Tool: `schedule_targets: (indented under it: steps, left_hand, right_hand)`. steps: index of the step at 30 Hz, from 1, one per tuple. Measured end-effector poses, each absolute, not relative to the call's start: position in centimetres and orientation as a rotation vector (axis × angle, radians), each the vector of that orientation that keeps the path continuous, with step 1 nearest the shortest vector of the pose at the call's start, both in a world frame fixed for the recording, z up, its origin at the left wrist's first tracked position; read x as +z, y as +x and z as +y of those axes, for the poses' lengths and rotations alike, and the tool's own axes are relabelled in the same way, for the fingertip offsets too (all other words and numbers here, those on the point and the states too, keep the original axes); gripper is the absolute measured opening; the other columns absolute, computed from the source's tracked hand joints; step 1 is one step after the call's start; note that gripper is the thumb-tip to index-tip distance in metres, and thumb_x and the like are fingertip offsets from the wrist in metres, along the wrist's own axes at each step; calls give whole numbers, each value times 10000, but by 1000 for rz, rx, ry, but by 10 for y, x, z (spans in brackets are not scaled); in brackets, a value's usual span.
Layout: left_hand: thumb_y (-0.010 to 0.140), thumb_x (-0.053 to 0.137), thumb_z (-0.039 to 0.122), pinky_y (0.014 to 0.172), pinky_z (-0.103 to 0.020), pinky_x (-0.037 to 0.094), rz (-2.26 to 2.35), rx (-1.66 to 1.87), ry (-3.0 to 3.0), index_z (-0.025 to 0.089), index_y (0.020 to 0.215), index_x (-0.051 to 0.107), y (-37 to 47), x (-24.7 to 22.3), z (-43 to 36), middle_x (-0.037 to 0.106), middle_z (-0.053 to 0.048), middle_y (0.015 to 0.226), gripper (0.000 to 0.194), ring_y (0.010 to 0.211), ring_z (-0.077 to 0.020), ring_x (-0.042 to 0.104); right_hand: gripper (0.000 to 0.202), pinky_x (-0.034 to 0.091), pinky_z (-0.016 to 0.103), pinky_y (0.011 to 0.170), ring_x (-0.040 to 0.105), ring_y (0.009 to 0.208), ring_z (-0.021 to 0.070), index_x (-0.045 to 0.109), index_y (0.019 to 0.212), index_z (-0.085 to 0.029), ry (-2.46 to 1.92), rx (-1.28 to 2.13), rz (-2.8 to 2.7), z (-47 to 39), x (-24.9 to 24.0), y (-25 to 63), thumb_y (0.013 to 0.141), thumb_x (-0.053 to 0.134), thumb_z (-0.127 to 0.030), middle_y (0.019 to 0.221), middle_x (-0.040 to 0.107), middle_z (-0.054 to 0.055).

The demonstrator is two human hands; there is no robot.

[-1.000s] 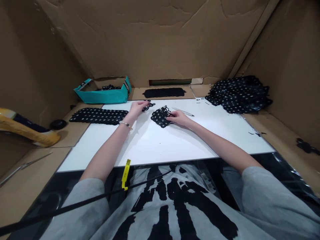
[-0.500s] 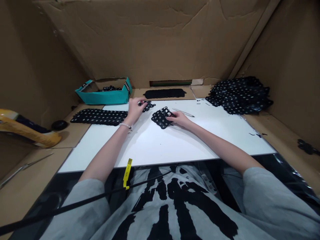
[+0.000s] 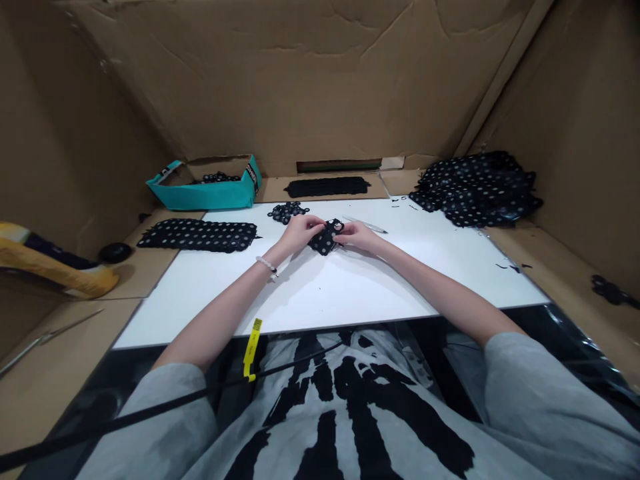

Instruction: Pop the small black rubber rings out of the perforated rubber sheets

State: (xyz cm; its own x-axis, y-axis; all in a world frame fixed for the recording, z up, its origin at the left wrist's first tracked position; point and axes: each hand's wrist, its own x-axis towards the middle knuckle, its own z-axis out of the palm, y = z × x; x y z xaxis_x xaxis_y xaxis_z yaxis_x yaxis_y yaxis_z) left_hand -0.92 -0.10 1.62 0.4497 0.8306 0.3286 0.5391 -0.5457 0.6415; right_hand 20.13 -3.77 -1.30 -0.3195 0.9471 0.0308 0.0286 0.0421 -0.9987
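Observation:
Between my two hands is a small black sheet with rows of pale round spots (image 3: 324,241), raised a little over the white board (image 3: 310,300). My left hand (image 3: 302,231) is closed on its left edge, thumb and fingers pinching. At its right edge my right hand (image 3: 358,236) grips it the same way; a few holes show at its upper right. Just behind my left hand lies a pile of small black rings or discs (image 3: 289,212). A silver pen-like tool (image 3: 367,225) rests behind my right hand.
A teal open box (image 3: 205,195) holding more black pieces stands back left. Spotted black strips (image 3: 200,235) lie in front of it. A plain black strip (image 3: 327,187) sits at the back, a spotted heap (image 3: 475,187) at right. Tweezers (image 3: 50,335) and a yellow packet (image 3: 60,263) lie left.
My left hand has left the ring pile and moved right and toward me, onto the left edge of the spotted sheet. My right hand keeps its hold in about the same place.

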Motion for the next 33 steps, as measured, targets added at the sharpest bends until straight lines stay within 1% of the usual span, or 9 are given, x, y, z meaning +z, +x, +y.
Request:
schedule_targets:
  steps: [4,8,12,16,20,23,25,28,33]
  left_hand:
    - [800,700,302,839,-351,529,1193,951,2062,170,842,811,-19,12,16,802,-85,902,177,869,-251,711]
    - [799,683,316,876,-387,545,1443,1269,1761,153,868,798,-53,11,44,799,-108,920,212,910,-279,718]
    - [777,715,282,967,-392,511,1627,1445,1748,198,788,779,-88,8,62,796,-111,959,106,995,-296,702]
    - [744,739,240,978,-407,492,1660,1313,1862,198,764,762,-97,-2,66,783,-110,913,52,961,-302,693]
    - [798,702,279,1054,-441,418,1673,1275,2080,165,932,790,-86,5,56,774,-126,1013,197,1065,-322,648]
    - [836,676,332,1012,-419,430,1504,1193,2246,180,1018,787,-66,22,36,774,-98,1003,262,1017,-293,644]
    - [834,693,384,946,-395,458,1252,1051,2365,201,971,788,-48,33,19,771,-80,978,248,971,-272,645]
    - [799,746,446,941,-395,447,958,868,2502,233,874,781,-23,39,-4,769,-58,908,229,948,-261,631]
    - [766,768,462,863,-377,459,914,788,2463,233,899,787,-8,32,-16,780,-61,890,266,945,-270,630]
  right_hand:
    - [387,513,261,624,614,650,140,684,708,-140,-1037,1420,-1454,-38,-13,200,572,901,-431,703,716,40]
    - [368,543,281,660,648,675,157,705,715,-140,-1043,1443,-1463,-38,-16,200,567,908,-409,736,739,59]
    - [349,559,309,708,668,719,175,735,753,-141,-1030,1427,-1468,-39,-19,200,586,896,-403,786,758,63]
    - [318,545,307,748,669,748,171,753,773,-141,-1028,1404,-1490,-39,-18,202,621,873,-393,818,763,61]
    - [309,522,313,723,653,738,178,761,782,-144,-1020,1417,-1539,-39,-14,204,632,862,-395,814,763,66]
    - [329,492,303,673,625,699,172,756,780,-144,-1018,1412,-1543,-40,-12,204,635,852,-423,788,752,66]
    - [351,470,291,652,611,684,166,746,772,-140,-1022,1383,-1545,-41,-11,203,644,841,-452,774,742,68]
    - [378,431,276,622,578,651,153,718,726,-143,-1047,1290,-1588,-41,-10,202,646,827,-496,706,706,49]
    - [423,377,266,588,497,605,124,693,701,-156,-1040,1181,-1629,-40,-8,201,625,816,-554,639,640,6]
